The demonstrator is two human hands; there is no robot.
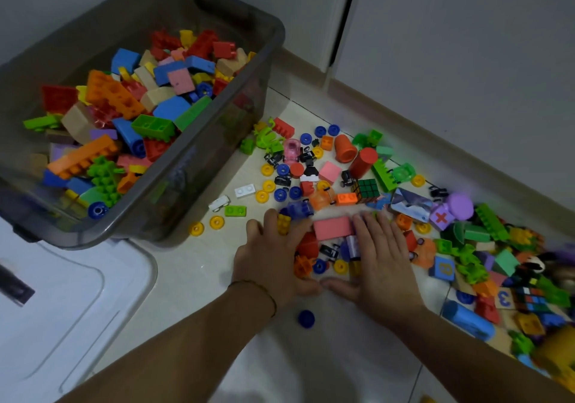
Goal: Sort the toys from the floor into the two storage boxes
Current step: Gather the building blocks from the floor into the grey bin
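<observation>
Grey translucent storage box [217, 153] stood at upper left on the floor, about half filled with building blocks. A white lid [77, 293], judged to belong to the second box, lay just beside it at lower left. The loose toys [466, 247] lay on the tiles in a band running from the box's near corner to the right edge of view, so sorting was judged well short of done.

Right hand [382, 259] lay flat on the pile, fingers straight, grasping nothing. Left hand [270, 259] had its fingers bent down into the pile; whether they held a piece could not be determined. A pink block [333, 227] sat between the hands.

Step in hand, as judged: gathering a batch. Next move calls for closing both hands under it and lifting it to the grey box without spilling
</observation>
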